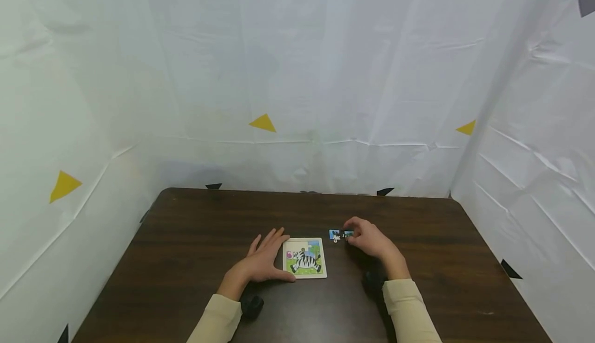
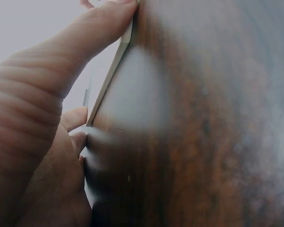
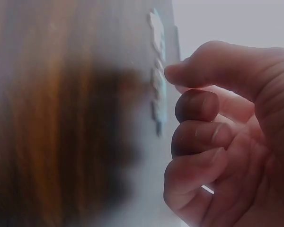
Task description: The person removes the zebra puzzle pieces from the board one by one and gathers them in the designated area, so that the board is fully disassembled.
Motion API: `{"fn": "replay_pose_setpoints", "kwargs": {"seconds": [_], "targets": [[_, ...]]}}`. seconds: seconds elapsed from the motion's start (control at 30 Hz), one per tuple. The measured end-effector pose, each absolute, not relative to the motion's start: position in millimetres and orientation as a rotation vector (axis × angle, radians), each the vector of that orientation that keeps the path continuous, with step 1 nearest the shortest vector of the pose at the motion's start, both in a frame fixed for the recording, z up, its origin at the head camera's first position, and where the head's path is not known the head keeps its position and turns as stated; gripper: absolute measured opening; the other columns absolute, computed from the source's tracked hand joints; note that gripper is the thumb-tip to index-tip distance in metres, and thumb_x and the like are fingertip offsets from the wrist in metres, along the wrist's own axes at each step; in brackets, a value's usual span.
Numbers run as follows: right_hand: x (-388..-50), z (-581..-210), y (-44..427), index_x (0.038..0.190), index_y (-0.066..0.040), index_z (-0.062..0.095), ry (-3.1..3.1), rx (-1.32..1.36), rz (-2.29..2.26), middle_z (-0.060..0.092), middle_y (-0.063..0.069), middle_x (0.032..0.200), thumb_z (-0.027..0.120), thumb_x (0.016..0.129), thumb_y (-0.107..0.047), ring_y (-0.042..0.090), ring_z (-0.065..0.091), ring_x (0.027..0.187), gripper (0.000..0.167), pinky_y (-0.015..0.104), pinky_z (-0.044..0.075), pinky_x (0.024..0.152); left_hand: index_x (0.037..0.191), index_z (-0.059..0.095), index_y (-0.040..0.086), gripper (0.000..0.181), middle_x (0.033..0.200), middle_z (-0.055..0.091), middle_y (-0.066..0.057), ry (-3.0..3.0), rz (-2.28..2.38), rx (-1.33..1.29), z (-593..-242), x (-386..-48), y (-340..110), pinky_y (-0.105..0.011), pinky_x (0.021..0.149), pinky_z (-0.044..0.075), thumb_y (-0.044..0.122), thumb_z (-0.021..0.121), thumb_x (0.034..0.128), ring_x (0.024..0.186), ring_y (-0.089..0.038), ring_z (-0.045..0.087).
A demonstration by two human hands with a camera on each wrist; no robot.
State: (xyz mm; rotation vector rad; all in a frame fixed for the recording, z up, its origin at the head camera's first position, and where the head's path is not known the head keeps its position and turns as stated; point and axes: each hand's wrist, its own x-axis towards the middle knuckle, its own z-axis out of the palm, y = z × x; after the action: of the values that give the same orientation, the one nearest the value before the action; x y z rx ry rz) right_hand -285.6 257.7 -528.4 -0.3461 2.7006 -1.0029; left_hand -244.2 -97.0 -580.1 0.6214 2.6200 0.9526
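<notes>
A square zebra puzzle board (image 1: pixel 304 276) with a pale rim lies on the table. Its upper-left part shows bare pale backing. My left hand (image 1: pixel 265 260) spans its left side, thumb along the near edge and straight fingers at the far-left corner; in the left wrist view the thumb lies against the board's edge (image 2: pixel 111 66). Right of the board are two small puzzle pieces, one with a striped zebra part (image 1: pixel 334 235). The other, a blue-green piece (image 1: pixel 348 234), is between the thumb and index finger of my right hand (image 1: pixel 369 238), whose other fingers are curled.
The dark wooden table (image 1: pixel 223 214) extends on all sides of the board. White sheeting (image 1: pixel 297 74) with yellow and dark triangles surrounds its back and sides. Dark wrist devices, such as the left one (image 1: pixel 252 307), sit beneath each forearm near the table.
</notes>
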Motion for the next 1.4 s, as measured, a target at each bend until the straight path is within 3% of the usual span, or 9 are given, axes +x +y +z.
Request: {"fn": "replay_pose_setpoints", "kwargs": {"seconds": [0.3, 0.63, 0.87, 1.03, 1.2, 1.4], "targets": [[-285.6, -529.6, 282.8, 0.135, 0.004, 0.061, 2.672, -0.380, -1.074, 0.051, -0.001, 0.068, 0.072, 0.101, -0.009, 0.016, 0.046, 0.060, 0.038, 0.031, 0.041, 0.059, 0.171, 0.031, 0.020, 0.120, 0.183, 0.013, -0.004, 2.620, 0.951, 0.619, -574.4, -241.1, -97.0, -0.065, 0.133, -0.004, 0.068, 0.089, 0.0771, 0.171, -0.030, 0.005], [-287.9, -537.5, 284.2, 0.127, -0.002, 0.067, 2.686, -0.363, -1.091, 0.055, 0.002, 0.071, 0.073, 0.102, -0.013, 0.016, 0.049, 0.061, 0.028, 0.031, 0.042, 0.059, 0.169, 0.033, 0.016, 0.119, 0.182, 0.018, -0.011, 2.654, 0.995, 0.698, -580.4, -239.8, -98.9, -0.071, 0.129, 0.001, 0.075, 0.084, 0.0781, 0.169, -0.035, 0.010], [-288.4, -539.1, 285.9, 0.128, -0.002, 0.066, 2.677, -0.361, -1.112, 0.058, 0.003, 0.073, 0.072, 0.103, -0.013, 0.016, 0.050, 0.063, 0.028, 0.031, 0.043, 0.060, 0.169, 0.033, 0.012, 0.119, 0.181, 0.017, -0.014, 2.598, 1.008, 0.659, -563.4, -234.6, -97.2, -0.071, 0.130, -0.001, 0.067, 0.088, 0.0783, 0.169, -0.039, 0.009], [-286.8, -537.0, 287.4, 0.138, 0.002, 0.060, 2.667, -0.394, -1.166, 0.058, 0.003, 0.073, 0.070, 0.103, -0.011, 0.016, 0.050, 0.064, 0.038, 0.030, 0.042, 0.061, 0.169, 0.033, 0.013, 0.120, 0.182, 0.017, -0.013, 2.599, 1.011, 0.653, -567.3, -235.3, -97.6, -0.071, 0.130, -0.002, 0.068, 0.088, 0.0777, 0.169, -0.039, 0.009], [-285.6, -531.4, 275.1, 0.141, 0.002, 0.058, 2.687, -0.432, -1.163, 0.056, 0.002, 0.072, 0.066, 0.106, -0.011, 0.015, 0.048, 0.062, 0.038, 0.030, 0.042, 0.061, 0.170, 0.032, 0.015, 0.120, 0.182, 0.015, -0.010, 2.604, 1.001, 0.643, -572.5, -237.4, -97.5, -0.068, 0.131, -0.004, 0.068, 0.088, 0.0775, 0.170, -0.036, 0.007], [-279.6, -521.3, 233.0, 0.130, -0.005, 0.069, 2.637, -0.538, -1.085, 0.061, 0.002, 0.082, 0.067, 0.106, -0.015, 0.016, 0.052, 0.069, 0.025, 0.030, 0.044, 0.062, 0.169, 0.033, 0.014, 0.121, 0.182, 0.016, -0.012, 2.602, 1.021, 0.652, -569.4, -236.9, -98.0, -0.071, 0.130, -0.002, 0.071, 0.087, 0.0767, 0.169, -0.038, 0.008]]}}
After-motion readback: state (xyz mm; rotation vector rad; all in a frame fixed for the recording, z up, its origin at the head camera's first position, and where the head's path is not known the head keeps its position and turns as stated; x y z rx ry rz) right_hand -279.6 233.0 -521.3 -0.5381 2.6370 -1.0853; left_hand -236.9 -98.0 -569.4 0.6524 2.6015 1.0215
